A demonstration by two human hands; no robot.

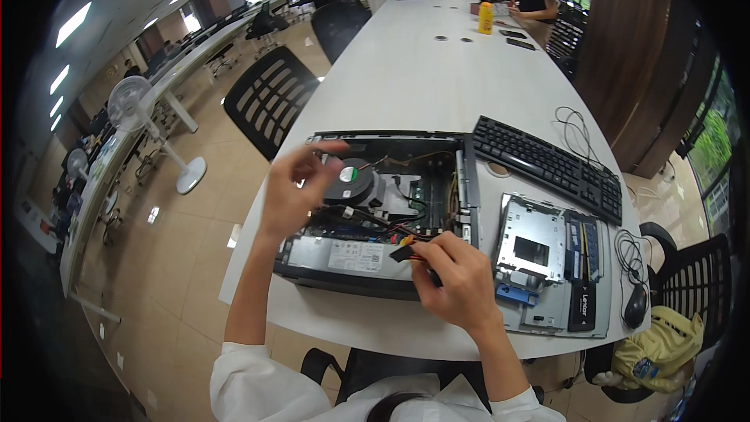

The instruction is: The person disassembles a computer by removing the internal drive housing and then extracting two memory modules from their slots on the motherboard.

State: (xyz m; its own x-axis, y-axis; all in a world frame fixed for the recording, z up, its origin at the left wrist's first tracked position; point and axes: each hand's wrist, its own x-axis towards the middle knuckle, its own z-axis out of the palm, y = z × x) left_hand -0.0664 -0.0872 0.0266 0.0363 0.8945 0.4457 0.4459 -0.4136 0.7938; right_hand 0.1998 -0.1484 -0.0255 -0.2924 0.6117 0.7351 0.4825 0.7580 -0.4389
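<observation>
An opened desktop computer case (pixel 348 285) lies flat on the white table in front of me. Inside it sit a round black fan (pixel 355 185) with a green-and-white centre label, a green circuit board and bundled cables. My right hand (pixel 457 277) pinches a black cable connector (pixel 401 254) with yellow and red wires, just above the case's near side. Over the case's left part hovers my left hand (pixel 297 187), its fingers apart and slightly blurred, beside the fan. Nothing shows between those fingers. A silver power supply with a white label (pixel 355 256) lies along the near edge.
Right of the case, a metal panel (pixel 512 316) bears a silver drive bracket (pixel 533 238), memory sticks (pixel 583 242) and a black drive (pixel 582 306). Beyond are a black keyboard (pixel 547 166) and a mouse (pixel 635 305). People stand at the table's far end near a yellow bottle (pixel 486 19).
</observation>
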